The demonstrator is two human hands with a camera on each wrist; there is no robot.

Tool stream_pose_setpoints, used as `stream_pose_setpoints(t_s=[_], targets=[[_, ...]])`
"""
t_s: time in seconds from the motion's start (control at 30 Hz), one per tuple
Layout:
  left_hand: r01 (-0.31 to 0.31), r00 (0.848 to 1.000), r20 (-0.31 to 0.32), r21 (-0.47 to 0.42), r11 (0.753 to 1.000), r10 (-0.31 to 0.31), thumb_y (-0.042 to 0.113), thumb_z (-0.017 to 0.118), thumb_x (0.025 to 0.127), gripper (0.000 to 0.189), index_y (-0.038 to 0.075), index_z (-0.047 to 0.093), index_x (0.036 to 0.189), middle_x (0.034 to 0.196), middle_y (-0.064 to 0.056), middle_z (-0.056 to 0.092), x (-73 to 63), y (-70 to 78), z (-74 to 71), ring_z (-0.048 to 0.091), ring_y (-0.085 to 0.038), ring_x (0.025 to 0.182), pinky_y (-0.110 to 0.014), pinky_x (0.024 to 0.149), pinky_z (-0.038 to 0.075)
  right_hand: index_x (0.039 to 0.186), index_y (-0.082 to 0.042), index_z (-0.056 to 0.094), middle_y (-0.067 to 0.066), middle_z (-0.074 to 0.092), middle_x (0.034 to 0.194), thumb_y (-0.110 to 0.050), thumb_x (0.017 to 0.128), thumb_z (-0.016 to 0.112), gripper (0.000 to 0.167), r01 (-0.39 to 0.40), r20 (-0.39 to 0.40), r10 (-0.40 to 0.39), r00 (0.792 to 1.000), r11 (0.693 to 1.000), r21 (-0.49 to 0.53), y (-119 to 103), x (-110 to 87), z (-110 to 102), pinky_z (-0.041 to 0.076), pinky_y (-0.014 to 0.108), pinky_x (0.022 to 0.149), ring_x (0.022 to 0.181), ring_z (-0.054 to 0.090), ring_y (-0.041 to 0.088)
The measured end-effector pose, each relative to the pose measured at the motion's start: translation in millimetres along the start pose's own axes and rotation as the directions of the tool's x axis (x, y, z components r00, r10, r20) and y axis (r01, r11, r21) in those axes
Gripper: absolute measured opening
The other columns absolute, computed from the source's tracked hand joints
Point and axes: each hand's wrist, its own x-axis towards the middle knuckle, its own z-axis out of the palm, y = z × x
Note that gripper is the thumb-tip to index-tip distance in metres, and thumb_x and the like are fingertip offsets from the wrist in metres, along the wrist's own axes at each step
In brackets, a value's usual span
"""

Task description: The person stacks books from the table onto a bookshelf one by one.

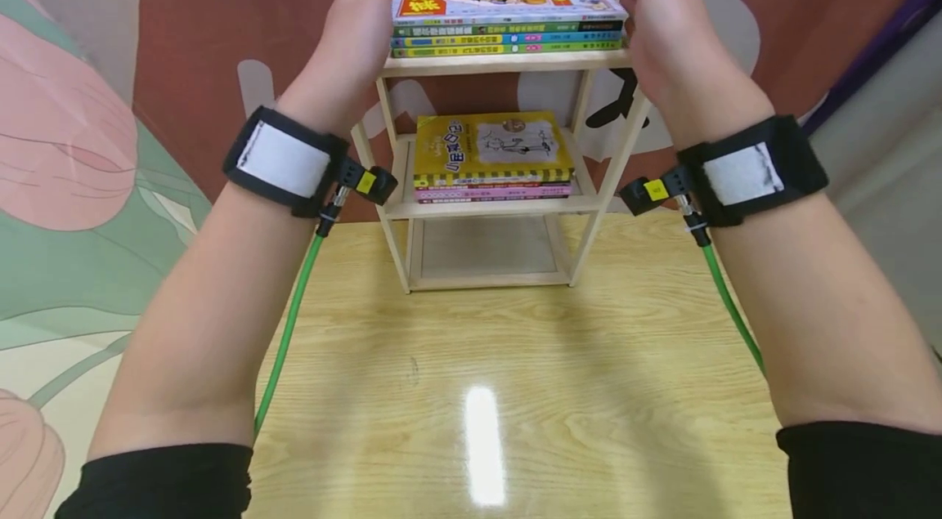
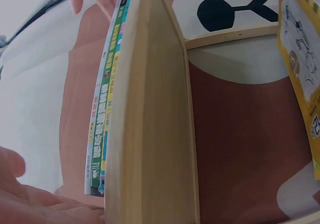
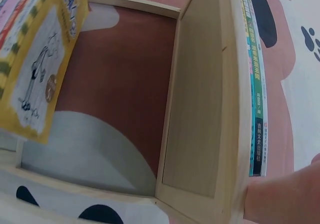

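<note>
A small stack of thin books (image 1: 508,0) lies on the top board of a light wooden shelf rack (image 1: 515,64), its uppermost cover white with colourful cartoon figures. My left hand (image 1: 356,33) is upright at the stack's left end, thumb pointing up. At the right end stands my right hand (image 1: 666,29), its fingers extended and palm facing inward. The left wrist view shows the book spines (image 2: 102,119) beside the left palm (image 2: 45,204). In the right wrist view, the right hand (image 3: 285,199) is close to the spines' other end; whether either palm presses the books I cannot tell.
On the middle shelf lies another stack, topped by a yellow book (image 1: 489,147). Below it is a lower board (image 1: 482,249) near the wood-patterned floor (image 1: 478,339). A reddish-brown patterned curtain (image 1: 199,12) hangs behind the rack. Green cables (image 1: 290,331) run from both wrist cameras.
</note>
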Motion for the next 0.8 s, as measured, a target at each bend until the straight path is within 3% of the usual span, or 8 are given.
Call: stream_pose_setpoints(t_s=[0.13, 0.23, 0.37, 0.5, 0.57, 0.63, 0.7, 0.8], targets=[[-0.145, 0.989, 0.002, 0.012, 0.989, 0.145, 0.047, 0.022, 0.101, 0.061, 0.019, 0.008, 0.153, 0.154, 0.004, 0.026, -13.5, -11.4, 1.2, 0.032, -0.002, 0.136, -0.013, 0.107, 0.03, 0.15, -0.033, 0.014, -0.014, 0.01, 0.157, -0.047, 0.102, 0.018, 0.051, 0.091, 0.008, -0.091, 0.996, 0.974, -0.207, 9.1, -17.7, 0.5, 0.014, 0.019, 0.116, 0.141, 0.016, 0.001], [-0.238, 0.971, -0.002, 0.015, 0.971, 0.238, 0.042, 0.026, 0.102, 0.065, 0.013, -0.001, 0.153, 0.158, 0.005, 0.015, -26.2, -20.3, -0.3, 0.018, 0.001, 0.141, -0.011, 0.111, 0.02, 0.152, -0.029, 0.011, -0.009, 0.013, 0.157, -0.045, 0.102, 0.017, 0.052, 0.171, 0.015, -0.179, 0.984, 0.907, -0.384, 15.5, -32.4, 4.4, 0.019, 0.023, 0.116, 0.14, 0.02, 0.006], [-0.346, 0.937, -0.043, -0.004, 0.938, 0.346, 0.034, 0.032, 0.102, 0.064, 0.008, 0.001, 0.152, 0.159, 0.002, 0.011, -45.6, -29.1, -0.5, 0.015, 0.0, 0.142, -0.011, 0.112, 0.017, 0.152, -0.025, 0.015, -0.011, 0.012, 0.158, -0.037, 0.103, 0.02, 0.051, 0.297, 0.071, -0.296, 0.953, 0.852, -0.431, 24.4, -49.6, 6.9, 0.012, 0.029, 0.118, 0.143, 0.012, 0.004], [-0.465, 0.884, -0.068, -0.019, 0.885, 0.463, 0.021, 0.035, 0.102, 0.062, 0.0, 0.005, 0.151, 0.159, -0.007, 0.013, -73.5, -36.4, 5.7, 0.018, -0.003, 0.142, -0.017, 0.113, 0.022, 0.151, -0.014, 0.023, -0.007, 0.011, 0.159, -0.026, 0.1, 0.028, 0.052, 0.473, 0.145, -0.455, 0.879, 0.791, -0.387, 42.0, -65.3, 4.0, 0.01, 0.027, 0.117, 0.144, 0.009, 0.005], [-0.52, 0.853, -0.061, -0.016, 0.854, 0.518, 0.017, 0.037, 0.101, 0.062, -0.003, 0.006, 0.15, 0.159, -0.009, 0.013, -87.0, -46.2, 10.9, 0.028, -0.004, 0.138, -0.017, 0.109, 0.03, 0.15, -0.01, 0.026, -0.004, 0.013, 0.159, -0.023, 0.099, 0.031, 0.052, 0.538, 0.18, -0.51, 0.841, 0.753, -0.379, 52.7, -74.7, 1.3, 0.01, 0.025, 0.116, 0.144, 0.01, 0.006], [-0.567, 0.823, -0.041, 0.018, 0.824, 0.567, 0.025, 0.037, 0.102, 0.064, -0.002, 0.006, 0.15, 0.16, -0.008, 0.01, -97.9, -62.1, 16.9, 0.025, -0.005, 0.14, -0.02, 0.112, 0.026, 0.149, -0.01, 0.027, -0.003, 0.014, 0.159, -0.024, 0.099, 0.034, 0.052, 0.585, 0.22, -0.545, 0.809, 0.707, -0.397, 64.8, -85.1, -1.6, 0.008, 0.025, 0.116, 0.145, 0.008, 0.006], [-0.59, 0.806, 0.004, 0.078, 0.803, 0.592, 0.036, 0.034, 0.102, 0.067, 0.002, 0.006, 0.151, 0.16, -0.003, 0.006, -105.9, -83.0, 23.1, 0.02, -0.007, 0.143, -0.025, 0.115, 0.023, 0.15, -0.012, 0.027, -0.005, 0.014, 0.159, -0.031, 0.1, 0.036, 0.054, 0.615, 0.265, -0.559, 0.786, 0.66, -0.431, 78.2, -95.7, -4.7, 0.005, 0.028, 0.117, 0.145, 0.005, 0.006], [-0.591, 0.806, 0.098, 0.198, 0.782, 0.584, 0.05, 0.031, 0.099, 0.073, 0.009, 0.001, 0.152, 0.16, 0.002, -0.001, -117.8, -114.1, 32.7, 0.004, -0.01, 0.147, -0.034, 0.119, 0.012, 0.15, -0.013, 0.027, -0.005, 0.014, 0.159, -0.043, 0.1, 0.036, 0.059, 0.652, 0.33, -0.571, 0.752, 0.565, -0.507, 101.6, -109.5, -10.0, 0.0, 0.038, 0.119, 0.147, 0.001, 0.012]])
